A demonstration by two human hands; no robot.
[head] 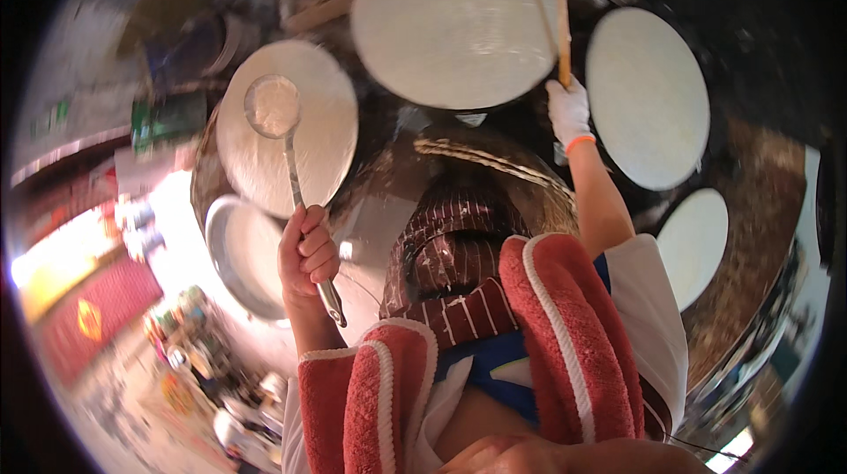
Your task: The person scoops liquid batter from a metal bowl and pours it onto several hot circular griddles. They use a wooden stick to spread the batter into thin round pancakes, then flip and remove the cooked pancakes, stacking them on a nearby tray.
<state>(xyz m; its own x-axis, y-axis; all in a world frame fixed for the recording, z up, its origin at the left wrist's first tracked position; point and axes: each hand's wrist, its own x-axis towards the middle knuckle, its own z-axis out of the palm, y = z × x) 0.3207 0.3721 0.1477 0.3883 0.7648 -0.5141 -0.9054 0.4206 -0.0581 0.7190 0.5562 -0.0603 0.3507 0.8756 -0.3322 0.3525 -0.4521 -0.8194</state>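
Observation:
My bare left hand (310,252) grips the handle of a metal ladle (271,106). Its round bowl, pale inside, hangs in front of a large white disc (317,123) with a slightly rippled surface. Close by that hand is a metal basin (222,262) with whitish contents. My right hand (569,113), in a white glove with an orange cuff, is closed around a thin wooden stick (561,24). The stick runs upward past the right edge of a bigger white disc (456,24); its far end is out of view. Another white disc (648,100) lies right of the glove.
A further white disc (695,249) lies at the right, by a brown surface (734,322). A rope-like edge (496,159) curves in front of my striped apron (456,262). A green container (169,120) stands at the left, with blurred clutter (205,368) below it.

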